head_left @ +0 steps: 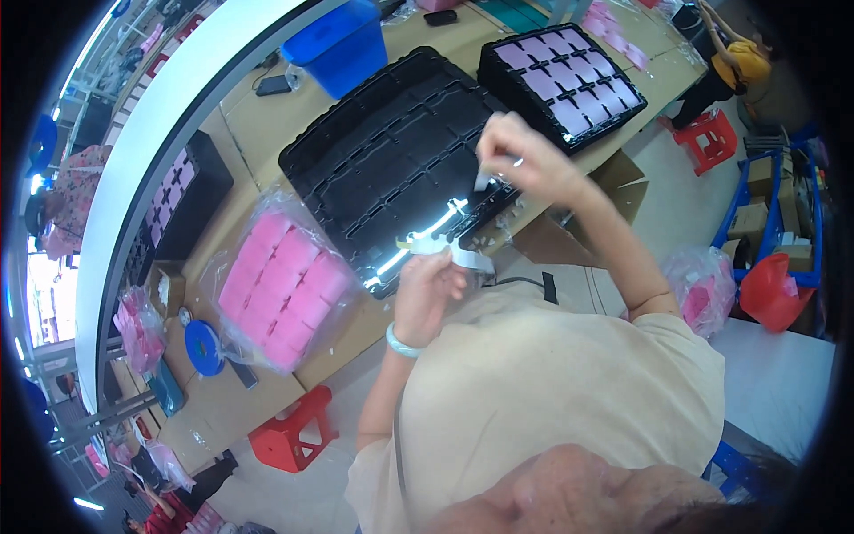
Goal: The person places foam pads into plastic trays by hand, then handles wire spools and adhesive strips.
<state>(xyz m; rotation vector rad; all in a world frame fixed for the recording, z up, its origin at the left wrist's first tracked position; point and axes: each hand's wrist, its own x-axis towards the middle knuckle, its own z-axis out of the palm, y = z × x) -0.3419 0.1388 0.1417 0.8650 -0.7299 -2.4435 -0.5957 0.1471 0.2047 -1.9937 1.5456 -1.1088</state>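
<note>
My left hand (427, 294), with a pale bracelet on its wrist, is closed on a curling white strip (470, 260) at the near edge of a large black plastic tray (382, 151). My right hand (520, 156) is raised over the tray's right side, its fingers pinched together. A small whitish piece (482, 182) shows just below those fingertips, and they appear to hold it. The tray has rows of moulded compartments, and light glares off its near part. Small white scraps (507, 218) lie along the table edge by the tray.
A stack of black trays (569, 84) with pale pink pads stands at the right. Bagged bright pink foam (283, 289) and a blue tape roll (204, 348) lie to the left. A blue bin (338, 53) is behind, a cardboard box (569, 236) at the table's side, a red stool (294, 432) below.
</note>
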